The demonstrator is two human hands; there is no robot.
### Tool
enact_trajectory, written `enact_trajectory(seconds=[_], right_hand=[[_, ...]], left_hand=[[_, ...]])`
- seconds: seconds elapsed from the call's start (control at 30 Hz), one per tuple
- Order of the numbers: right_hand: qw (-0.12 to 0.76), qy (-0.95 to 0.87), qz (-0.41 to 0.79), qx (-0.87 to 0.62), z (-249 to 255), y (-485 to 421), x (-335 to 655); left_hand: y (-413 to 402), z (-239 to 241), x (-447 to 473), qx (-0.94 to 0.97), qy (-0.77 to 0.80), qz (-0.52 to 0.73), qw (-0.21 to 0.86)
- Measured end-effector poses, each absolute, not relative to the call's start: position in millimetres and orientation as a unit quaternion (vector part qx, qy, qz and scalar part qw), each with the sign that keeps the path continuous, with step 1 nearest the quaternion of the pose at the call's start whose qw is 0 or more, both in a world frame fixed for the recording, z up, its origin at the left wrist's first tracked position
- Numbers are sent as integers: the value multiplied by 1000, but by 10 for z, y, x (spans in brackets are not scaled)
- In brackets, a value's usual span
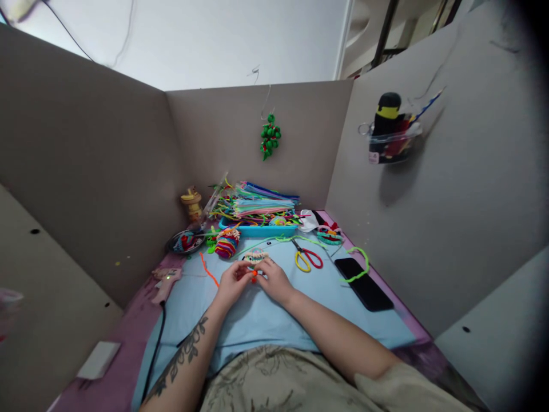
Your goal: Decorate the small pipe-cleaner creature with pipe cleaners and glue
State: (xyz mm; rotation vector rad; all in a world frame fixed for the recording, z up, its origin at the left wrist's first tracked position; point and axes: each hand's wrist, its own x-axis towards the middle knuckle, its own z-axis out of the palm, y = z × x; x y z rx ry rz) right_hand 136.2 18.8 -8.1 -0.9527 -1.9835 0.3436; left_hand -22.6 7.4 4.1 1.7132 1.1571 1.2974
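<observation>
My left hand [233, 282] and my right hand [274, 281] meet over the blue cloth [257, 320], fingertips pinched together. Between them is a small bright orange piece of pipe cleaner [254, 276], its shape partly covered by my fingers. Just beyond my fingertips lies a cream and multicoloured pipe-cleaner piece [255, 255], partly hidden. A longer orange pipe cleaner [206, 266] stretches out to the left of my left hand. To the right of my right hand, scissors [306, 257] with yellow and red handles rest on the cloth.
A blue tray [270, 231] heaped with pipe cleaners stands at the back, near a striped pipe-cleaner piece [227, 243] and a bowl [185, 242]. A glue gun [167, 284] lies left. A phone [364, 289] under a green pipe cleaner [365, 260] lies right. Grey panels enclose the table.
</observation>
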Motion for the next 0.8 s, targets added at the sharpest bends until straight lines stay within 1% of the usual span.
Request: enact_trajectory(seconds=[0.13, 0.33, 0.6, 0.67, 0.8], right_hand=[[442, -804, 143, -371, -97, 187, 1329], [469, -786, 199, -351, -84, 199, 1327], [486, -753, 219, -385, -65, 200, 1336], [492, -746, 215, -393, -74, 200, 1321], [511, -727, 207, -410, -88, 199, 1284]], left_hand=[[69, 58, -198, 661, 450, 501, 330], [54, 83, -181, 642, 450, 527, 329], [46, 90, -195, 649, 450, 522, 323], [49, 78, -193, 660, 446, 522, 305], [49, 55, -181, 678, 460, 524, 231]])
